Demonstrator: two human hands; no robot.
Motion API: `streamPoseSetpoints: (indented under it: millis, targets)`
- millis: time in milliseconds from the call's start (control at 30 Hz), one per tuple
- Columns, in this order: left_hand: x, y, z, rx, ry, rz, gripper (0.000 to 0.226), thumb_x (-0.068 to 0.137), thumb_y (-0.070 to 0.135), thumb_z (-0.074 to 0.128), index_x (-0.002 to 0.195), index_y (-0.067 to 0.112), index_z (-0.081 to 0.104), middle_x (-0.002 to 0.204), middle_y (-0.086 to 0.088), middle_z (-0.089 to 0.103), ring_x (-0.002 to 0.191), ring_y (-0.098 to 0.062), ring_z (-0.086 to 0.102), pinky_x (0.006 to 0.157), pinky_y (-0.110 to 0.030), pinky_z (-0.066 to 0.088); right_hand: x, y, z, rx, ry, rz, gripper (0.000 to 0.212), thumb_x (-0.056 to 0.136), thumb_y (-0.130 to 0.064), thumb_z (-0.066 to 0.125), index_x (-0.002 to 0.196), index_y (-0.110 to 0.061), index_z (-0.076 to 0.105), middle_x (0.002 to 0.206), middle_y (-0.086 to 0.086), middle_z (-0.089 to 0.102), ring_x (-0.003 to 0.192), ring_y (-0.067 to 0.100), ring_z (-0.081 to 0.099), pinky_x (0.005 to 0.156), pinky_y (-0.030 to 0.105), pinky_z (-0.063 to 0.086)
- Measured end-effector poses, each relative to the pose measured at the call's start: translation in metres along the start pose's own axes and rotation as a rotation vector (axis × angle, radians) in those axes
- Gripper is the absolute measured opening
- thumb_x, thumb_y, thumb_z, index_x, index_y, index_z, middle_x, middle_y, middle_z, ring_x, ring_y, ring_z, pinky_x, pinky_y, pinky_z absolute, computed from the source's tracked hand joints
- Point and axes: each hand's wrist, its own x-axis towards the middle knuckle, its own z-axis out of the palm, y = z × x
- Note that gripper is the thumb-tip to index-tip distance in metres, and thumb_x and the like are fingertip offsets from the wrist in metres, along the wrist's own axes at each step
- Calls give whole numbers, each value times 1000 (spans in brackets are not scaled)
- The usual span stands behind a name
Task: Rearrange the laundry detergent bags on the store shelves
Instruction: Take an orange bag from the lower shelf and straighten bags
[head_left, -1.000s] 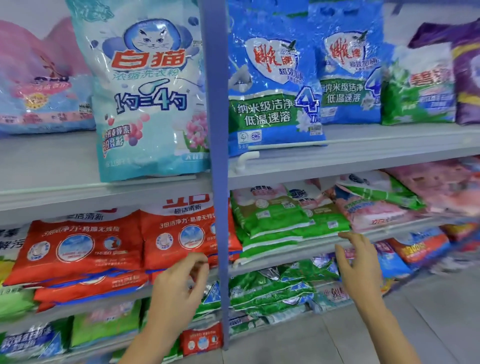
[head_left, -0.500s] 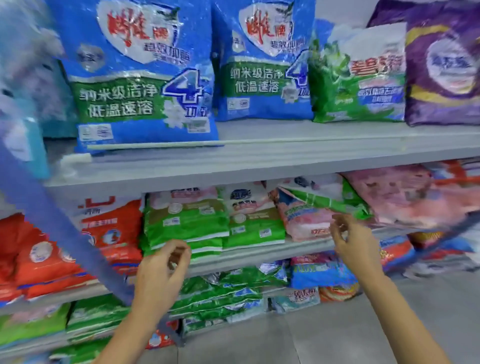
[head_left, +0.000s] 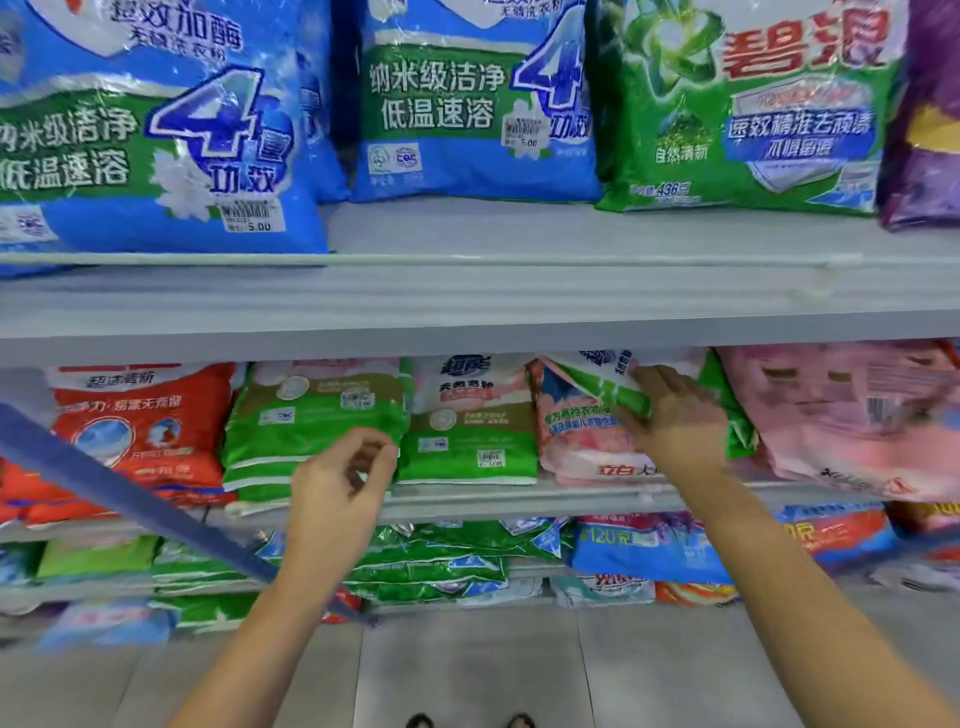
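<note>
Now the person has stepped along to the right, and the right hand (head_left: 675, 421), which was in the air a moment ago, has landed on the green-and-white detergent bag (head_left: 597, 387) that lies crooked on top of a pink bag (head_left: 576, 447) on the middle shelf (head_left: 519, 501), so I think that crooked bag is the one to be put straight. Its fingers lie over the bag's edge, but it is too blurry to tell if they pinch it. The left hand (head_left: 337, 493) hangs in front of the green bags (head_left: 311, 415), fingers loosely curled, holding nothing.
</note>
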Motion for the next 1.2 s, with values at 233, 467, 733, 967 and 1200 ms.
streamPoseSetpoints:
  millis: [233,467,733,967,1200]
  targets:
    - [4,-1,0,-23,-10,-32,13,85,24,61,77,33,60,70,7,67,67,-8,63,61,-21,48,21,-2,-16,-125,-75,76,29,77,-30,76,92,-6,69,77,19,69,66,34,66,53,34,47]
    - [10,-4,10,-222,-182,-266,19,91,1,56,86,18,64,67,-2,68,59,-7,62,55,-12,46,11,-35,-58,96,146,44,20,81,-10,72,69,4,64,56,26,60,48,41,59,47,37,45]
    - [3,-11,54,-633,-590,-729,45,83,37,57,121,12,56,112,-9,69,102,-19,67,80,-25,55,25,-78,-92,1043,-209,626,15,93,-10,53,102,-6,65,111,18,62,110,37,56,88,40,42]
    - [-3,-17,89,-945,-568,-693,101,43,81,71,124,25,49,129,-2,60,118,-16,58,96,-31,47,30,-80,-85,1569,-254,882,26,92,6,48,71,-9,52,56,7,61,51,16,62,41,17,48]
    - [2,-7,98,-1290,-554,-704,79,76,62,60,140,17,44,137,-9,56,124,-27,54,100,-45,46,43,-80,-62,1277,-601,820,43,102,-10,31,91,12,66,106,31,64,97,22,66,68,20,47]
